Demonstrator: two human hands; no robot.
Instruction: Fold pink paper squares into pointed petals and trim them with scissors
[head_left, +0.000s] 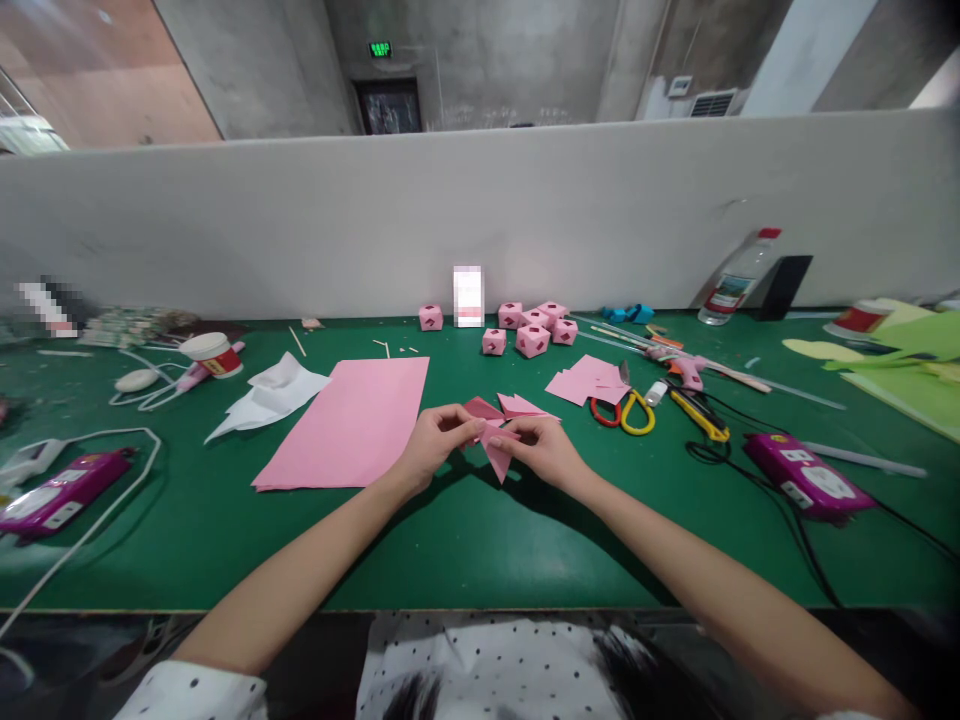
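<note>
Above green mat, both hands' grip pinching folded pink paper

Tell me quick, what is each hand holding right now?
The left hand is closed, pinching the folded pink paper.
The right hand is closed, pinching the same folded pink paper.

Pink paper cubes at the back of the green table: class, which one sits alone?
The pink paper cube left of the blurred white card; all the others cluster together on the card's right.
</note>
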